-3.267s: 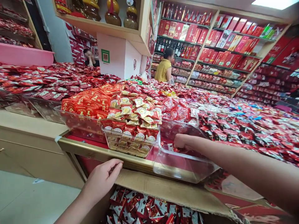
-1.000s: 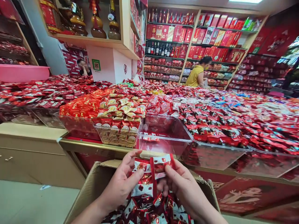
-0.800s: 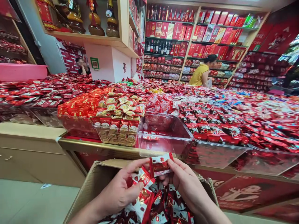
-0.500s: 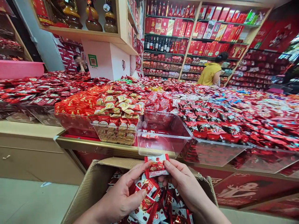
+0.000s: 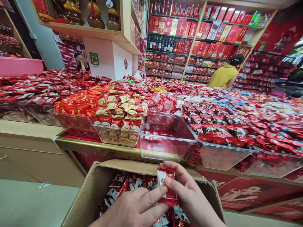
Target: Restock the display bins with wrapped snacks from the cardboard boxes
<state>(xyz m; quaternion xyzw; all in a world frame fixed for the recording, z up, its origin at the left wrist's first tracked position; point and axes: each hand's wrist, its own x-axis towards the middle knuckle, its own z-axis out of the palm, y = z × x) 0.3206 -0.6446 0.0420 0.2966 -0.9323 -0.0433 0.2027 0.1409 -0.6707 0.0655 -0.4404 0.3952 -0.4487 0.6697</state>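
While a person in a yellow top (image 5: 222, 76) stands near tall shelves (image 5: 181, 36) in the background, a gold-edged tabletop (image 5: 94, 145) stretches across the scene, bearing heaps of mostly red, wrapped pieces in see-through tubs. At its front edge, one see-through plastic tub (image 5: 163, 152) has a few red-and-white packets lying low inside. Below that tub, nearest the viewer, sits an open brown cardboard box (image 5: 82, 197) holding many red-and-white foil packets (image 5: 117, 181). Over the box, two bare hands meet. The left hand (image 5: 133, 205) is palm down, fingers partly extended and touching the held packet; whether it grips anything underneath is hidden. The right hand (image 5: 191, 192) is partly closed, pinching one small red-and-white foil packet (image 5: 161, 177) between thumb and fingers. That packet stands roughly upright between the hands, apparently steadied by both, above the box's contents.
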